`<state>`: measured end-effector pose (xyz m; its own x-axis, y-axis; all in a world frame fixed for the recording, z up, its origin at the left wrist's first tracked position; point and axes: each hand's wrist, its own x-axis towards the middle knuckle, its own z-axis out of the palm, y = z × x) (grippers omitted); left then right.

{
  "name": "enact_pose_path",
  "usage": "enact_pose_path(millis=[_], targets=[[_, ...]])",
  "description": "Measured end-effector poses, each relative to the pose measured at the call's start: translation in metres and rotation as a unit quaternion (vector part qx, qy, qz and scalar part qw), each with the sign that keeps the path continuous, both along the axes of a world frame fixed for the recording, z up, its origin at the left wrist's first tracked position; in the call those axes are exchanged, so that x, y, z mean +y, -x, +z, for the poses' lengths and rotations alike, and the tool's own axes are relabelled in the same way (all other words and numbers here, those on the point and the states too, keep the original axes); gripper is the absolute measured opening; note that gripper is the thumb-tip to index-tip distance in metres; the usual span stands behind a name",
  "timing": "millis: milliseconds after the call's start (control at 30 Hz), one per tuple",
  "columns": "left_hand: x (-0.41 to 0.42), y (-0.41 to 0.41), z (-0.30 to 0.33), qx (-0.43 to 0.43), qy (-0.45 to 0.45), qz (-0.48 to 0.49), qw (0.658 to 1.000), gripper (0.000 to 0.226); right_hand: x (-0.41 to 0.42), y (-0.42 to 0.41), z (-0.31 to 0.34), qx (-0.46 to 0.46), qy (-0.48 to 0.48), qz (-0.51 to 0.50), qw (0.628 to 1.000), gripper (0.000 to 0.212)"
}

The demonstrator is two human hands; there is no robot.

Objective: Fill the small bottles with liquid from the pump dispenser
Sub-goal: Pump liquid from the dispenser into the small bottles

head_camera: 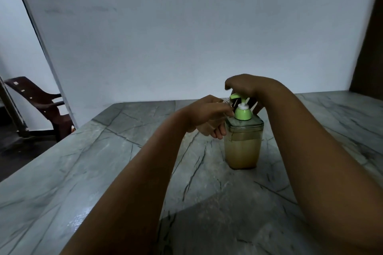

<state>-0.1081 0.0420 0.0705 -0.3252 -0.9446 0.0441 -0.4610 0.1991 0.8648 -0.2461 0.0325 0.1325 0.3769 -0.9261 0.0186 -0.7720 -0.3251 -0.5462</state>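
Pump dispenser (243, 143) stands upright on the grey marble table (103, 172), long axis vertical, its green spout pointing left toward the left hand (207, 117). That hand's fingers curl round a small clear item at the spout, mostly hidden. Right hand (243, 87) rests on the pump head, fingers bent over it. Brown plastic chair (39, 105) sits far left.

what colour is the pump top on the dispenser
Light green pump top with a white collar, seen in the head view.
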Motion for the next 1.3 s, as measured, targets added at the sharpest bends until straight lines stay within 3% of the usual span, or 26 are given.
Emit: enact_pose_path(millis=[100,267,500,633,967,1067,1133,1300], targets=[[0.000,-0.001,-0.001,0.004,-0.008,0.000,1.000,0.031,0.001,-0.001,-0.004,0.043,-0.006,0.011,0.999,0.021],[-0.003,-0.001,-0.001,0.006,-0.011,0.008,1.000,0.029,-0.005,-0.005,-0.009,0.015,0.011,-0.004,1.000,0.041],[-0.004,-0.001,-0.002,0.002,-0.011,0.002,1.000,0.024,-0.002,-0.003,-0.010,0.002,-0.033,-0.005,0.999,0.007],[-0.004,-0.001,-0.001,0.003,-0.011,0.003,1.000,0.023,-0.006,0.003,-0.006,-0.023,-0.047,-0.011,0.999,0.018],[-0.003,0.001,-0.001,0.013,-0.009,0.010,1.000,0.031,-0.010,-0.003,-0.012,0.037,-0.016,-0.011,0.999,0.011],[-0.004,0.000,-0.002,0.019,-0.007,0.007,1.000,0.035,-0.008,-0.003,-0.009,0.036,-0.027,-0.006,0.999,0.023],[-0.003,-0.001,-0.002,0.022,-0.007,0.004,1.000,0.035,-0.008,0.000,-0.006,-0.006,-0.029,0.000,1.000,0.029],[-0.002,0.000,-0.001,0.011,-0.004,0.009,1.000,0.029,-0.003,0.002,-0.006,-0.046,-0.070,-0.014,0.996,0.020]])
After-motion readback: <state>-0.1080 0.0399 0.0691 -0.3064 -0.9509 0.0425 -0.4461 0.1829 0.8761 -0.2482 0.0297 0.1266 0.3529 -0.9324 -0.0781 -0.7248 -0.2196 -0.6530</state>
